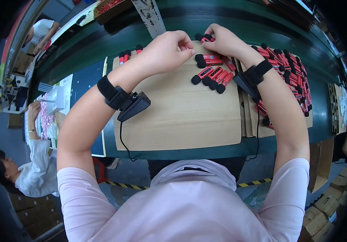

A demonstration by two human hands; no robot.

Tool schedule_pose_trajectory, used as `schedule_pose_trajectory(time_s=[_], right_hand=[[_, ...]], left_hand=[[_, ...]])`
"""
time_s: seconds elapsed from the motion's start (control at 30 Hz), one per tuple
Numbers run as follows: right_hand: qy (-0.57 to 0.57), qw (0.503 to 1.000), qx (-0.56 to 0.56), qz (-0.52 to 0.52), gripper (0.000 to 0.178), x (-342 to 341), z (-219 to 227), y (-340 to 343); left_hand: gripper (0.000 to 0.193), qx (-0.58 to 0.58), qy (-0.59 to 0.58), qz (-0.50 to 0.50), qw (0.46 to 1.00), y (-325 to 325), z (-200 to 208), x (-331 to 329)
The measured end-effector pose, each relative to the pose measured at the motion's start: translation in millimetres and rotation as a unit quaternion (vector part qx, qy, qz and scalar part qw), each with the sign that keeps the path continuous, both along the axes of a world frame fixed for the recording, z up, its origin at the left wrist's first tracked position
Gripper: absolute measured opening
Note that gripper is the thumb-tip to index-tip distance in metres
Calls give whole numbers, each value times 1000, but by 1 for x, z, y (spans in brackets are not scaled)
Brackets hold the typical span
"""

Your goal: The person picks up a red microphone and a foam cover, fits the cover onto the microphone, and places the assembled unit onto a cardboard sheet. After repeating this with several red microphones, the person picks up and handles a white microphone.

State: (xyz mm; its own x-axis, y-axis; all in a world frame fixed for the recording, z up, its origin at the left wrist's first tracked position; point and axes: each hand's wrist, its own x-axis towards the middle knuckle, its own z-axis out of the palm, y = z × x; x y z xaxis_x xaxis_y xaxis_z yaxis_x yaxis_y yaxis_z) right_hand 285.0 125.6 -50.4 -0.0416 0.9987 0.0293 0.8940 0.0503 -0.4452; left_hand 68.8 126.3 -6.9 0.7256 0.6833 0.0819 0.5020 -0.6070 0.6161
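At the top centre of the frame, the right hand (226, 42) has its fingertips on a red foam-tipped microphone (206, 39). Just left of it, the left hand (178, 45) is curled with a narrow gap; I cannot tell whether it holds anything. Below the right hand, loose microphones (218, 74) lie on a cardboard sheet (177, 117). A microphone pile (292, 69) covers the green table's (205, 154) right side.

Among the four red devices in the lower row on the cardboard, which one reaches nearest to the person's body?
The rightmost device: its black tip sits lowest of the four.
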Motion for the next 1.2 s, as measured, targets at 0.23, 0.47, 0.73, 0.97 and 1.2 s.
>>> schedule_pose_trajectory(time_s=[0.23,0.47,0.73,0.97,1.2], right_hand=[[387,917,-77,63,33,-19,31,-56],[564,771,-221,197,47,-58,10,-168],[660,721,-205,48,44,-64,-2,-224],[638,759,-126,-21,36,-92,-8,-238],[540,834,65,92,28,-91,-12,-239]], left_hand=[[26,151,-129,-12,980,-33,5,-19],[37,94,-106,-148,979,-112,4,-69],[30,-17,-234,19,972,-166,-33,-93],[25,-43,-260,50,963,-182,-34,-92],[27,-69,-264,45,961,-186,-32,-93]])
